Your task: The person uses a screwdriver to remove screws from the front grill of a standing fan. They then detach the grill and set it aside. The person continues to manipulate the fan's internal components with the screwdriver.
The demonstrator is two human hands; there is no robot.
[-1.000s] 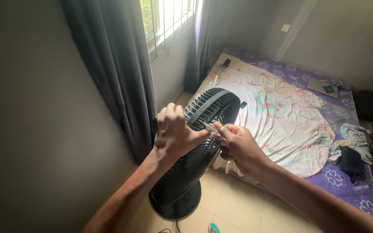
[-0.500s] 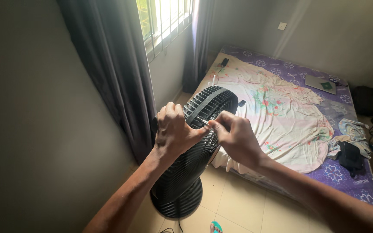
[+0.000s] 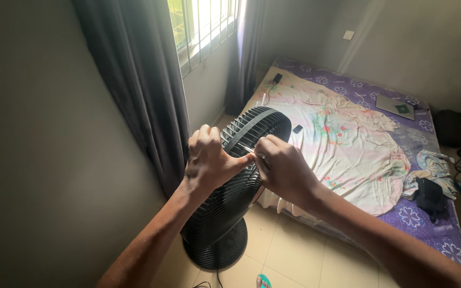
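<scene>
At the centre of the frame, the left hand (image 3: 209,160) and right hand (image 3: 283,168) both pinch a thin pale strip (image 3: 246,149) against the grille rim of a black floor fan (image 3: 230,197) standing beside the bed (image 3: 358,106).

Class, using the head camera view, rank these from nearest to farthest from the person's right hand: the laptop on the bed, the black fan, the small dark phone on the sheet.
Measured from the right hand:
1. Black fan: touching, right under the hand on the floor by the curtain.
2. Small dark phone: on the flowered sheet, just beyond the fan.
3. Laptop: far corner of the bed, near the wall.
</scene>
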